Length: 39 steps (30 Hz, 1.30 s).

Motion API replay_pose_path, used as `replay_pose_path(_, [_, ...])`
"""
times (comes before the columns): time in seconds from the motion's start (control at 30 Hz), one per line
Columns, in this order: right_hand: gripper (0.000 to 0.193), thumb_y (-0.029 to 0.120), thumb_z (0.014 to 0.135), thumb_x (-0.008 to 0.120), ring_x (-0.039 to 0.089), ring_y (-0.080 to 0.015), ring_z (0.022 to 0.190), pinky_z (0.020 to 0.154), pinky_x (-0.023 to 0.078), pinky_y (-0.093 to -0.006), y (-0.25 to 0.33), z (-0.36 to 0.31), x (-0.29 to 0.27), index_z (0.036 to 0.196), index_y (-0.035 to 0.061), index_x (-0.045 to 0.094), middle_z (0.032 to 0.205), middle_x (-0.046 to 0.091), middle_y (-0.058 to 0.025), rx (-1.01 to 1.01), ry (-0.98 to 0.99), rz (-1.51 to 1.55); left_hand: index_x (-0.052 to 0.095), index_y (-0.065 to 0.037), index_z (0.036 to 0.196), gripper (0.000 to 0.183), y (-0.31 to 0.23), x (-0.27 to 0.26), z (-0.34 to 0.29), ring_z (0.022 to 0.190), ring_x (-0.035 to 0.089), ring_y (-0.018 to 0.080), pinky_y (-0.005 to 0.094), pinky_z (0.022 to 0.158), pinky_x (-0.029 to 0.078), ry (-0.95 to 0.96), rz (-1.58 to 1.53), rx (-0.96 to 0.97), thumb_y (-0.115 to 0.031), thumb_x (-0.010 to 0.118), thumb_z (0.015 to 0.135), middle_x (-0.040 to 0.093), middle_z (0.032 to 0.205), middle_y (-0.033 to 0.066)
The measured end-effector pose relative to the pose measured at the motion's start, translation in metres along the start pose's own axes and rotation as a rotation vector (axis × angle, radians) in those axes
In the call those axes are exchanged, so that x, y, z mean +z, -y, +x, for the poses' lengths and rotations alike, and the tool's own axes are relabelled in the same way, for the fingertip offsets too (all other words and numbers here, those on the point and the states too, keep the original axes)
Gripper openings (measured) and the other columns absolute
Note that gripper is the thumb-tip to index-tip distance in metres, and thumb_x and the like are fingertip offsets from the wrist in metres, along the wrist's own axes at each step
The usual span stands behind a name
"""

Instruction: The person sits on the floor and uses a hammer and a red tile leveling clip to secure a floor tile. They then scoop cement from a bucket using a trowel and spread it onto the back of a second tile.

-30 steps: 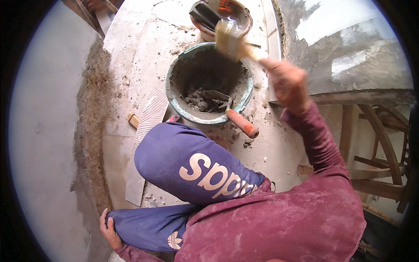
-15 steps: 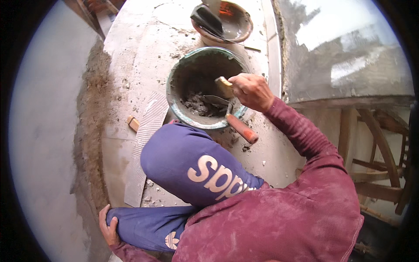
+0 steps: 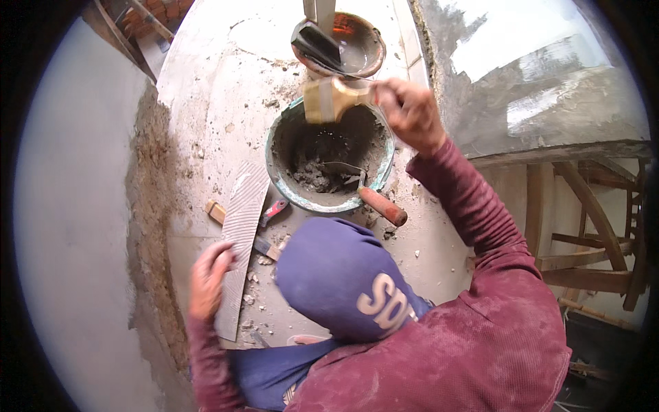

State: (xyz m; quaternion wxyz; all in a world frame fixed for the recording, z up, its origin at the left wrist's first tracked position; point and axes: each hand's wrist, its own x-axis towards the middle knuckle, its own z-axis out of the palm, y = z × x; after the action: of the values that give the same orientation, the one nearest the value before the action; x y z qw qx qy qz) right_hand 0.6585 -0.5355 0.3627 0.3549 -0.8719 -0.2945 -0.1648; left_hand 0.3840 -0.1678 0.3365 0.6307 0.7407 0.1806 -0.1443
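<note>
My right hand [image 3: 410, 113] is closed round the handle of a wide paintbrush [image 3: 322, 101], which hangs over the far rim of a mortar bucket [image 3: 274, 173]. Grey mortar [image 3: 312, 177] lies inside. A trowel [image 3: 383, 207] leans in the bucket, its worn red handle sticking out over the near right rim. My left hand [image 3: 210, 278], slightly blurred, is raised beside a long ridged tile strip [image 3: 246, 220]. Its fingers are loosely bent and a little apart, with nothing seen in them.
Beyond the mortar bucket stands a smaller bucket [image 3: 376, 58] of murky liquid with a black tool [image 3: 316, 45] in it. A wooden handle [image 3: 215, 211] and a red-and-grey handle [image 3: 274, 212] lie by the tile strip. Walls flank both sides; wooden framing [image 3: 590, 213] stands right.
My right hand has lifted the paintbrush up out of the mortar bucket. My left hand has left my knee and moved up beside the tile strip. My knee has shifted right and nearer.
</note>
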Motion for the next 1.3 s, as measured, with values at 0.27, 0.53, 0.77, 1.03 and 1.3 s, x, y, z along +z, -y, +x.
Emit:
replay_pose_path(0.27, [0.033,0.032,0.089,0.057,0.071,-0.0312,0.084,0.08,0.055,-0.0405,-0.127,0.102,0.052,0.098,0.0049,0.074,0.095,0.072,-0.0183,0.752,-0.112,-0.153,0.035,-0.004,0.137,0.058,0.071,0.185,0.107,0.104,0.058,0.0198,0.0378,0.086,0.055,-0.065,-0.606,-0.043,-0.023,0.068,0.094,0.054,0.119,0.0121])
replay_pose_path(0.53, [0.091,0.072,0.084,0.057,0.065,-0.0453,0.102,0.088,0.051,-0.0495,0.031,-0.06,-0.003,0.135,-0.0013,0.036,0.104,0.064,-0.0355,0.3,1.199,-0.46,0.045,-0.005,0.117,0.038,0.066,0.164,0.131,0.096,0.058,0.0141,0.031,0.086,0.052,-0.087,-0.722,0.112,0.002,0.069,0.087,0.06,0.105,0.0071])
replay_pose_path(0.77, [0.077,0.027,0.078,0.064,0.063,-0.0454,0.103,0.089,0.05,-0.0458,0.058,-0.102,0.036,0.136,-0.0095,0.028,0.108,0.06,-0.0377,0.672,1.223,-0.093,0.046,-0.004,0.119,0.039,0.038,0.135,0.132,0.086,0.057,0.0112,0.0272,0.077,0.049,-0.002,-0.506,0.367,0.001,0.067,0.087,0.06,0.097,0.0056])
replay_pose_path(1.03, [0.035,0.015,0.085,0.058,0.066,-0.042,0.09,0.079,0.053,-0.0477,0.075,-0.054,-0.008,0.112,-0.007,0.054,0.092,0.065,-0.0284,0.351,1.11,-0.494,0.038,0.0,0.141,0.063,0.043,0.105,0.133,0.107,0.06,0.0159,0.0302,0.088,0.052,0.147,-0.494,0.086,-0.001,0.069,0.086,0.058,0.126,0.0102])
replay_pose_path(1.3, [0.021,0.014,0.073,0.061,0.068,-0.0351,0.084,0.076,0.056,-0.045,0.082,0.012,-0.01,0.09,0.0045,0.067,0.085,0.068,-0.0165,-0.203,1.025,-0.743,0.031,-0.001,0.149,0.082,0.035,0.118,0.137,0.127,0.051,0.0243,0.0352,0.108,0.041,0.351,-0.569,0.411,0.0,0.074,0.08,0.05,0.14,0.0131])
